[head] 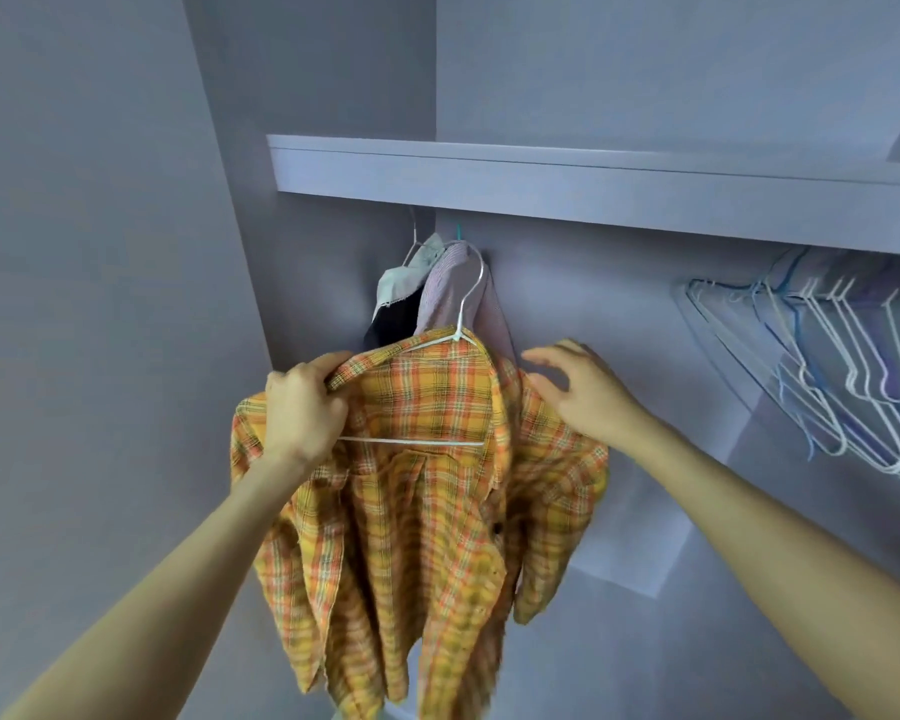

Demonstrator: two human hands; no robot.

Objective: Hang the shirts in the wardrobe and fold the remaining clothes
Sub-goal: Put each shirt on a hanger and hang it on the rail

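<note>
The plaid shirt (422, 491) hangs on a white hanger (453, 330) in the middle of the wardrobe (593, 194), under the shelf. The left hand (302, 402) grips the collar at 9 o'clock of the shirt. The right hand (578, 387), fingers spread and relaxed, rests on the shoulder at 3 o'clock. Two more shirts (437, 288) hang behind at 12 o'clock. Spare hangers (827, 356) are far at 3 o'clock.
</note>
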